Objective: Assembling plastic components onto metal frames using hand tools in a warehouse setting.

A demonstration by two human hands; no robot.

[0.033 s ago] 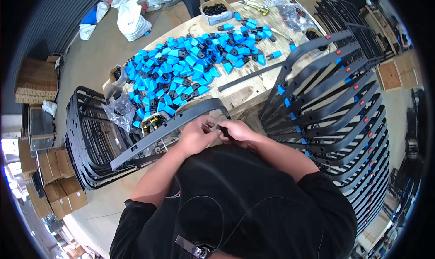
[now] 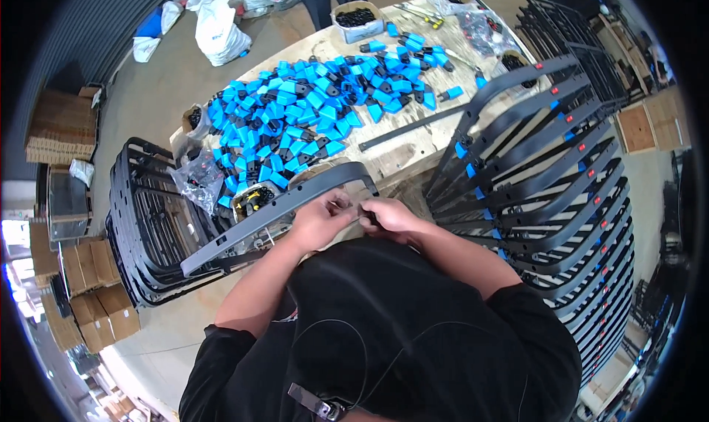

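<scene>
My left hand (image 2: 319,221) is curled closed, thumb and fingertips together, just under a bent dark grey metal tube frame (image 2: 295,194). Whatever those fingers hold, if anything, is too small to make out. Close beside it, my right hand (image 2: 391,216) is closed near the frame's bent end. A dark spot shows between its fingers, but I cannot tell whether it is the tube or a separate part. From its bend in front of my hands, the frame slopes down to the left.
A wooden table (image 2: 402,153) bears a large heap of blue-and-black plastic parts (image 2: 295,104), a loose black bar (image 2: 413,128) and a box of small black pieces (image 2: 357,21). Stacked black frames stand at right (image 2: 546,193) and left (image 2: 151,222). A person (image 2: 315,4) stands beyond the table.
The view has shifted slightly, so the table appears a little further right. My fingertips look slightly further apart; both hands otherwise stay in place under the tube frame.
</scene>
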